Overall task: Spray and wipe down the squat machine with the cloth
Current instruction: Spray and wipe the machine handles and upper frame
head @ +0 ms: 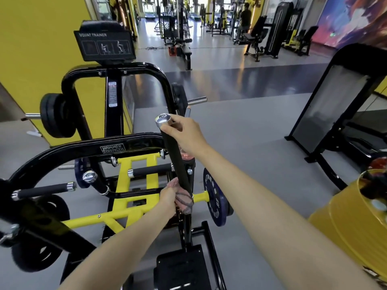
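Handle (176,155) is clenched near top by R hand (186,132), prob. for steadying. Cloth (184,200) is gripped round its base by L hand (168,194).

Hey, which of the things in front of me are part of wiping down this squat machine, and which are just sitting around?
In the job: squat machine; its black handle; cloth, gripped by the left hand round the handle's foot; right hand, holding the handle's top.
Lying about: yellow drum; black-framed machine at right; far gym machines.
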